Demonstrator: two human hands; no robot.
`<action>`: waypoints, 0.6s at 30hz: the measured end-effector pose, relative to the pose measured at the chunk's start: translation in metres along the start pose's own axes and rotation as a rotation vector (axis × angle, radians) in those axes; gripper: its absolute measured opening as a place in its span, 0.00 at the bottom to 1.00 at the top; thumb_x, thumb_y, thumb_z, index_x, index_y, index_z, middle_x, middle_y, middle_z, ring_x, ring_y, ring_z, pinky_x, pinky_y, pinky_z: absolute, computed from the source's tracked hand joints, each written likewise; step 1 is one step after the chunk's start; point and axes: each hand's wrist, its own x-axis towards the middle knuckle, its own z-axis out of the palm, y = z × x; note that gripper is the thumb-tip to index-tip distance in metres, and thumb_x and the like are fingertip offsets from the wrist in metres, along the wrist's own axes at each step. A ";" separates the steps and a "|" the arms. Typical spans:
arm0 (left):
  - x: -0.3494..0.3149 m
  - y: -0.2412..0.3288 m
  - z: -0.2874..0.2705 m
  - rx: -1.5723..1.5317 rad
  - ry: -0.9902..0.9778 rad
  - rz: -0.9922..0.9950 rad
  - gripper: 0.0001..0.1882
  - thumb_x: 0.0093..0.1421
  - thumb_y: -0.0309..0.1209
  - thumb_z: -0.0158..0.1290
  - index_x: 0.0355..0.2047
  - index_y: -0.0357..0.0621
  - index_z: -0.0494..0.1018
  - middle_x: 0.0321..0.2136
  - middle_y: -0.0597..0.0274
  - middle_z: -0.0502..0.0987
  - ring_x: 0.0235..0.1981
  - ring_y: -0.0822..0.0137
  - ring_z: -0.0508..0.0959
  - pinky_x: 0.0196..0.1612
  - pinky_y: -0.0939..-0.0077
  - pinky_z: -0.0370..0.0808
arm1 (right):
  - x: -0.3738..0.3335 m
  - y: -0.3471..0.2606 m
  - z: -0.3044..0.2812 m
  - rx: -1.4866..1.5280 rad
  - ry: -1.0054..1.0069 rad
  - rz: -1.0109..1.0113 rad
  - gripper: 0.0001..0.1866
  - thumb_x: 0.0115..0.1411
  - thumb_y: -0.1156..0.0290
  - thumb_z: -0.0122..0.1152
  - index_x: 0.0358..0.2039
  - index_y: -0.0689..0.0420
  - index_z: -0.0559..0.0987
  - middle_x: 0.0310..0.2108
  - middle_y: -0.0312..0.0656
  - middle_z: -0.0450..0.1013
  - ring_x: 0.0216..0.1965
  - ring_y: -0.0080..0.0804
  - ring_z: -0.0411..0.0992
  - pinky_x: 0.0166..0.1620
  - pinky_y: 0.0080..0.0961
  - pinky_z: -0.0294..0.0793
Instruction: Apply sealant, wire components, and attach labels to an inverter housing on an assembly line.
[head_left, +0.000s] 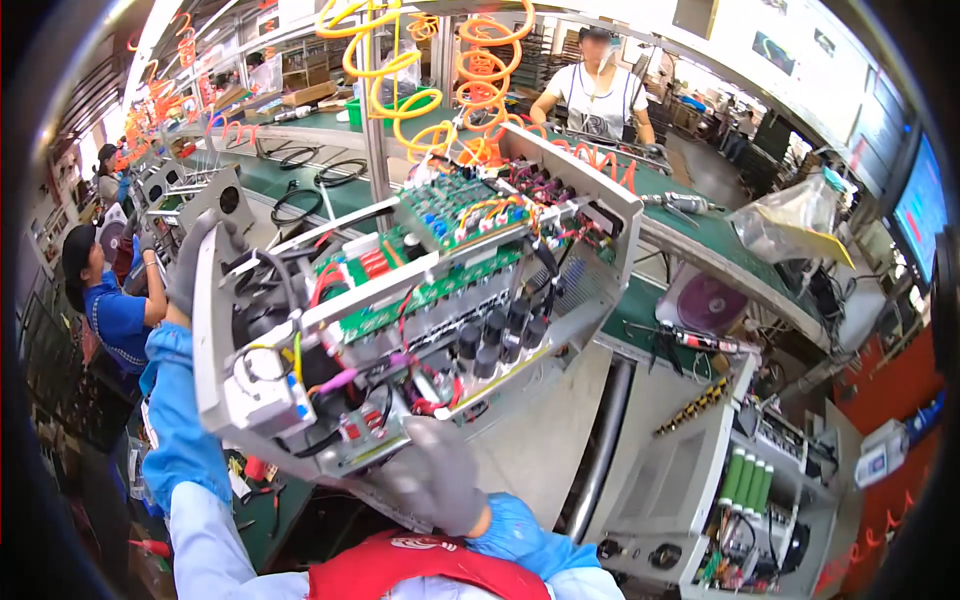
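An uncovered electronic power unit point(420, 320) in a grey metal chassis is tilted in front of me. Green circuit boards, black capacitors and coloured wires show inside it. My left hand point(195, 260), in a grey glove, grips the upper corner of its left end panel, fingers over the edge. My right hand point(435, 475), gloved too, is at the near lower edge of the chassis, below the capacitors. Motion blurs its fingers, and whether they hold the edge is unclear. The underside of the unit is hidden.
A second open unit point(745, 500) with green cylinders lies at the lower right, beside a dark roller point(605, 450). Orange coiled hoses point(490, 70) hang above the green bench. An air screwdriver point(685, 203) lies beyond. People work opposite point(600, 95) and at left point(110, 300).
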 end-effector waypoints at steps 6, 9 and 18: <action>0.041 -0.017 -0.061 0.036 0.030 0.023 0.19 0.58 0.48 0.54 0.29 0.44 0.71 0.20 0.62 0.72 0.22 0.68 0.74 0.28 0.76 0.72 | 0.006 -0.105 0.069 0.053 -0.111 -0.142 0.31 0.52 0.60 0.70 0.51 0.64 0.71 0.41 0.50 0.72 0.40 0.47 0.71 0.41 0.37 0.71; 0.007 -0.023 -0.044 0.074 0.057 0.175 0.21 0.58 0.51 0.53 0.30 0.44 0.70 0.20 0.63 0.71 0.21 0.68 0.72 0.26 0.76 0.70 | -0.010 -0.122 0.082 -0.108 -0.003 -0.120 0.30 0.50 0.62 0.73 0.49 0.64 0.72 0.34 0.46 0.73 0.32 0.44 0.71 0.34 0.36 0.70; -0.183 -0.001 0.011 0.272 -0.130 0.106 0.25 0.66 0.48 0.44 0.51 0.41 0.70 0.39 0.55 0.74 0.43 0.66 0.72 0.48 0.73 0.69 | -0.064 -0.117 -0.006 -0.748 0.670 -0.289 0.04 0.60 0.78 0.50 0.37 0.58 0.69 0.37 0.42 0.61 0.35 0.32 0.64 0.36 0.32 0.67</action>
